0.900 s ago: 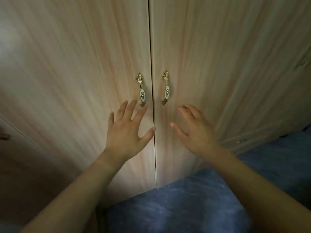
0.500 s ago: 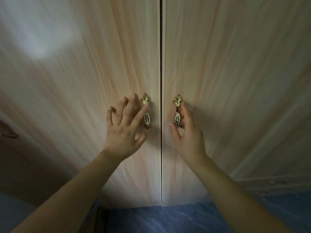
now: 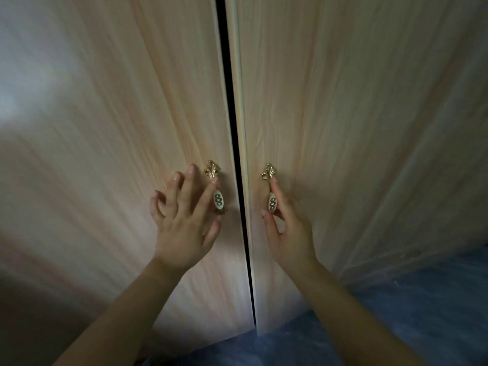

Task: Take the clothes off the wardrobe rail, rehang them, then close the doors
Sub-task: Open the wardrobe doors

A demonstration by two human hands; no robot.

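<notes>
Right hand pinching the right handle: the thumb lies on the near face of the oval inlay, and the forefinger runs up its far side to the leaf-shaped tip. Left hand not closed on anything: its fingers are straight and splayed against the left door, the forefinger lies alongside the left handle, and the thumb tip sits just under that handle's lower end.

Both handles are slim, upright pulls of gold-coloured metal. Each has a fanned leaf finial and a pale oval plaque with a small dark motif.

The left door and right door are flat panels of light, matt wood-grain laminate with long vertical streaks. They stand almost together, parted by a narrow dark gap that tapers towards the bottom. The right door's pale edge band is visible along this gap.

The wardrobe interior behind the gap is black, so its contents, clothes included, cannot be made out.

Blue mottled floor lies below the doors, at lower right.
</notes>
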